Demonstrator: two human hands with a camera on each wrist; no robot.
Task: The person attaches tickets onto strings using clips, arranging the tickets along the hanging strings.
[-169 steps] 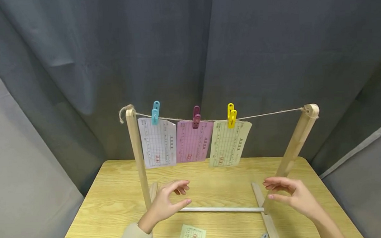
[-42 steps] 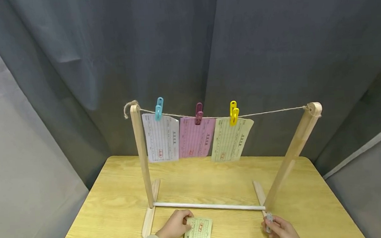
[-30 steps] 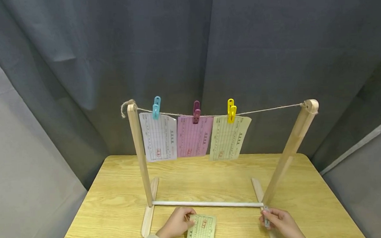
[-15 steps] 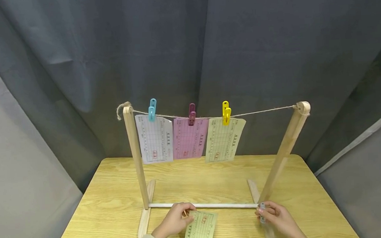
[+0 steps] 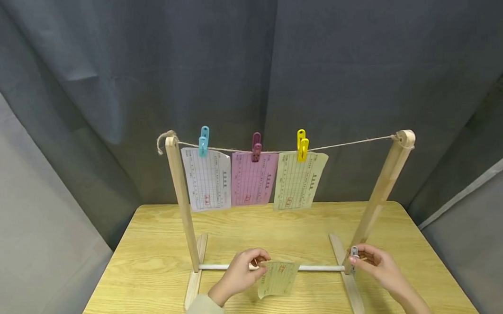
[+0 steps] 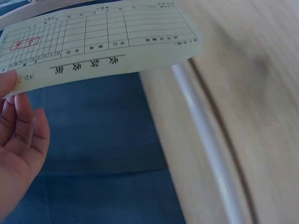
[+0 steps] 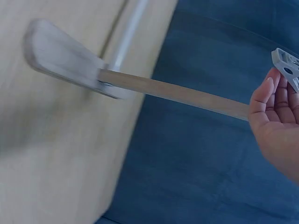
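My left hand [image 5: 243, 273] pinches a pale green receipt slip [image 5: 278, 279] by its upper left corner, lifted off the table in front of the white crossbar. In the left wrist view the receipt slip [image 6: 100, 39] shows printed columns and a red stamp. A grey clothespin [image 5: 353, 256] is pinched between the thumb and fingers of my right hand [image 5: 378, 266], near the right post's foot. At the right wrist view's edge part of that clothespin [image 7: 286, 65] shows. On the twine hang white [image 5: 207, 180], pink [image 5: 254, 178] and green [image 5: 299, 180] slips under blue, purple and yellow clothespins.
A wooden stand with left post [image 5: 181, 203] and right post [image 5: 381, 193] holds the twine [image 5: 353, 143] between their tops. A white crossbar [image 5: 321, 268] joins its feet on the wooden table [image 5: 125, 277]. Grey curtains [image 5: 186, 61] hang behind.
Both hands started out holding nothing; they took up the slip and the clothespin from the table. In the last half second both rose, the slip leaving the tabletop and swinging right.
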